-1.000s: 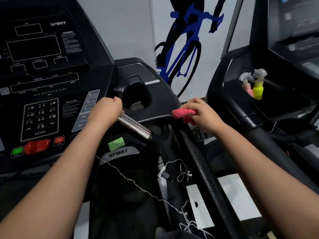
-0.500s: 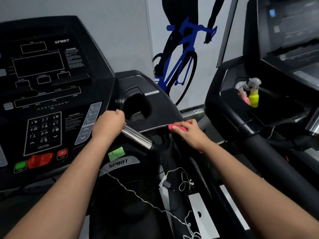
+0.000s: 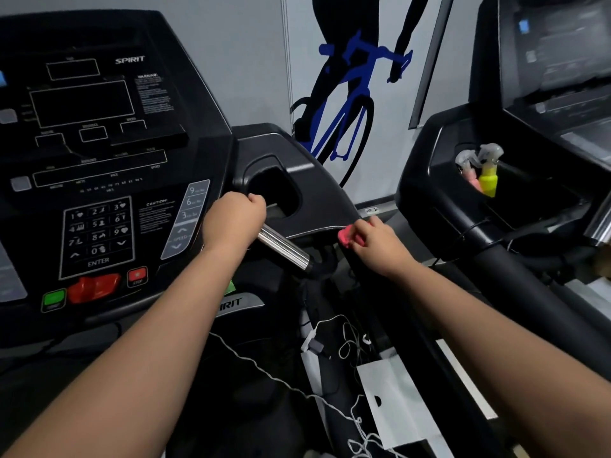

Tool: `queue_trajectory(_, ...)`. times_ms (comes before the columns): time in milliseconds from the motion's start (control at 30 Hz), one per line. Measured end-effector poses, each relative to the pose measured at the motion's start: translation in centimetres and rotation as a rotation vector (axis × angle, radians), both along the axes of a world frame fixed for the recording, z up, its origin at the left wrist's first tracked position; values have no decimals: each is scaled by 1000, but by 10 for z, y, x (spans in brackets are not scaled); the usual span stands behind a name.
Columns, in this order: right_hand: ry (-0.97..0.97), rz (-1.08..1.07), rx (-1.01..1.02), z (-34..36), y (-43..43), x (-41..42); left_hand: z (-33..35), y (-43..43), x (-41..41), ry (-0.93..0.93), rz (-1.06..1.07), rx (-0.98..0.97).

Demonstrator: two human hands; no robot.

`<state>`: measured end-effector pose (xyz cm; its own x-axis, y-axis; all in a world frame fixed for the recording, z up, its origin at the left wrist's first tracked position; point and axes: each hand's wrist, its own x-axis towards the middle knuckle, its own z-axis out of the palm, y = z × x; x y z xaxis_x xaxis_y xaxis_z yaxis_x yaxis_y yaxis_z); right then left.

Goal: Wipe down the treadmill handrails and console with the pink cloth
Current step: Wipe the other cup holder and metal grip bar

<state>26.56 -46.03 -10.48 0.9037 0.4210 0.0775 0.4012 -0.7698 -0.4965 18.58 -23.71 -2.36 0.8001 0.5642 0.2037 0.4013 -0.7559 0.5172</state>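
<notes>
The black treadmill console [image 3: 99, 166] with its keypad fills the left. My left hand [image 3: 233, 221] grips the upper end of the chrome pulse-grip bar [image 3: 286, 247] just right of the keypad. My right hand [image 3: 375, 242] holds the bunched pink cloth [image 3: 347, 238] and presses it against the front right edge of the console's cup-holder tray [image 3: 317, 186], where the black right handrail [image 3: 396, 325] begins. Most of the cloth is hidden under my fingers.
A second treadmill [image 3: 496, 252] stands close on the right, with a yellow spray bottle [image 3: 488, 175] and a pink one [image 3: 468, 171] in its tray. White cords [image 3: 344, 342] and a white tag [image 3: 393, 401] lie below the bar. A cyclist mural [image 3: 347, 94] covers the wall.
My right hand has slid the pink cloth along the tray's front edge towards the right corner. My left hand has kept its grip on the chrome bar. The view has shifted a little.
</notes>
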Motion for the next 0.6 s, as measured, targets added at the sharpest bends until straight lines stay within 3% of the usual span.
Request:
queue_trajectory(200,3,-54,33,3,16,3,1,-1,1,-26,0,16)
queue_trajectory(433,-73,87,-139,-7,-13,-26,-1,-4,1,-39,35,33)
queue_trajectory(600,-7,86,-98,2,-6,-14,0,-6,2,2,56,46)
